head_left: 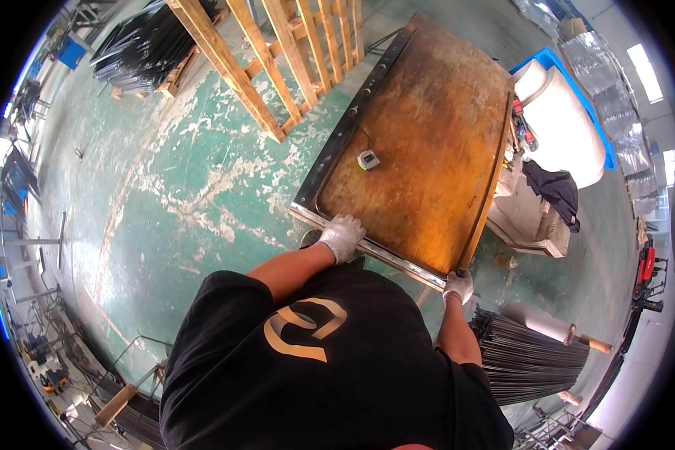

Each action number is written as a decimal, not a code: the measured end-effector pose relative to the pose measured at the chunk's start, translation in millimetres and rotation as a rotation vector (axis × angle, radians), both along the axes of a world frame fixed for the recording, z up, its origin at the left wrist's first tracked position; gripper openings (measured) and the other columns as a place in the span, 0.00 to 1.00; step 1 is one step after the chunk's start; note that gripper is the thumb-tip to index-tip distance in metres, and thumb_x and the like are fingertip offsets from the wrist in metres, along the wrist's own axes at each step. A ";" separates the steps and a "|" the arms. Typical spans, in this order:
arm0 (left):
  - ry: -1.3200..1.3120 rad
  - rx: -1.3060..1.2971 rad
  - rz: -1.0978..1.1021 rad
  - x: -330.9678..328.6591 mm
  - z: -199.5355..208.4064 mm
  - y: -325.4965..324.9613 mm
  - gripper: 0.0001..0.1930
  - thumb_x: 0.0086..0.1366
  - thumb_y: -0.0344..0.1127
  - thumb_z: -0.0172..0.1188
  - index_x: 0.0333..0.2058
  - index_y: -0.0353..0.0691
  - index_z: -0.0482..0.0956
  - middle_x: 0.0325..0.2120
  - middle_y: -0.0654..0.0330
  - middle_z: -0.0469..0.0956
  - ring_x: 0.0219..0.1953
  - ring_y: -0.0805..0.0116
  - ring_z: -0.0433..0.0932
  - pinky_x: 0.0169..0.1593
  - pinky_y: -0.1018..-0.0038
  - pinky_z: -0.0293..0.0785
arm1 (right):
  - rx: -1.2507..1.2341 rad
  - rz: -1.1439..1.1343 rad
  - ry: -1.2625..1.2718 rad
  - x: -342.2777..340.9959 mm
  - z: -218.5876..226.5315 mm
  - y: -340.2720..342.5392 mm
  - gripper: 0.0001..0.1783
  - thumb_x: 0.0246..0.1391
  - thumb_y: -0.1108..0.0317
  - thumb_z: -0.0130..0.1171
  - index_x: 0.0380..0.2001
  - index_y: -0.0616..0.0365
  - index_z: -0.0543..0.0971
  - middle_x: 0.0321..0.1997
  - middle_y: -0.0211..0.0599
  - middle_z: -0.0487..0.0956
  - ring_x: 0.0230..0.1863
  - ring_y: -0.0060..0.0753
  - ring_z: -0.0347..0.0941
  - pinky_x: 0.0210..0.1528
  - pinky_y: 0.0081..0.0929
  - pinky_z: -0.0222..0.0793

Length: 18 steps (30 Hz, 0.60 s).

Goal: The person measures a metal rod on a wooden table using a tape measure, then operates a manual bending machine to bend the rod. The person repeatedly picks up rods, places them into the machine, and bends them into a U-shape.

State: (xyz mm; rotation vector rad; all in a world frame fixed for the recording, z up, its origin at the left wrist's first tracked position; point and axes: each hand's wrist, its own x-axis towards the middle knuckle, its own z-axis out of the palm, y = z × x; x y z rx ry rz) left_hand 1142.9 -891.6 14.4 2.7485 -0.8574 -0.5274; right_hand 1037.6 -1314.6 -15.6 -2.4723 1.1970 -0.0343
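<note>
A worktable with a worn, rust-brown top [420,142] stands in front of me. Along its near edge runs a long silver metal bar [401,262]; whether it is part of the table I cannot tell. My left hand [343,237], in a whitish knit glove, is closed over this bar left of its middle. At the bar's right end, by the table's near right corner, my gloved right hand [458,286] is closed round it, its fingertips partly hidden. A small tape measure [367,160] lies on the tabletop, beyond my left hand.
Wooden pallet slats [266,56] stand beyond the table's left side. To the right are a cart with a dark cloth [551,191], a red power drill [529,137] and a white bundle on blue [570,112]. Black rods [532,360] are stacked near my right arm.
</note>
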 end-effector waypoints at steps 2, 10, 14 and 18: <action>-0.008 0.008 -0.005 -0.2 1.0 0.7 0.12 0.65 0.36 0.64 0.46 0.46 0.87 0.48 0.55 0.83 0.57 0.55 0.81 0.60 0.58 0.76 | 0.000 -0.004 0.006 0.9 0.2 0.7 0.20 0.51 0.63 0.69 0.49 0.55 0.90 0.49 0.51 0.90 0.52 0.54 0.88 0.56 0.45 0.81; -0.030 -0.022 -0.002 -1.1 -5.5 1.0 0.11 0.65 0.37 0.66 0.45 0.47 0.88 0.47 0.57 0.84 0.56 0.56 0.82 0.59 0.58 0.76 | 0.007 0.000 0.006 1.5 3.6 3.9 0.21 0.52 0.62 0.68 0.50 0.55 0.90 0.50 0.51 0.90 0.52 0.54 0.88 0.56 0.45 0.80; -0.061 -0.012 -0.003 -2.0 -4.3 0.8 0.11 0.64 0.40 0.68 0.44 0.47 0.89 0.47 0.58 0.86 0.55 0.57 0.83 0.57 0.59 0.77 | -0.013 0.015 0.026 1.3 2.0 1.5 0.22 0.52 0.62 0.67 0.51 0.55 0.90 0.51 0.51 0.90 0.54 0.54 0.87 0.58 0.45 0.80; -0.061 -0.010 -0.005 -2.2 -7.0 1.1 0.11 0.64 0.39 0.68 0.44 0.47 0.89 0.47 0.58 0.86 0.55 0.57 0.83 0.58 0.59 0.77 | -0.010 -0.001 0.040 5.2 10.1 8.2 0.23 0.52 0.62 0.67 0.53 0.54 0.90 0.52 0.51 0.90 0.55 0.55 0.87 0.59 0.44 0.80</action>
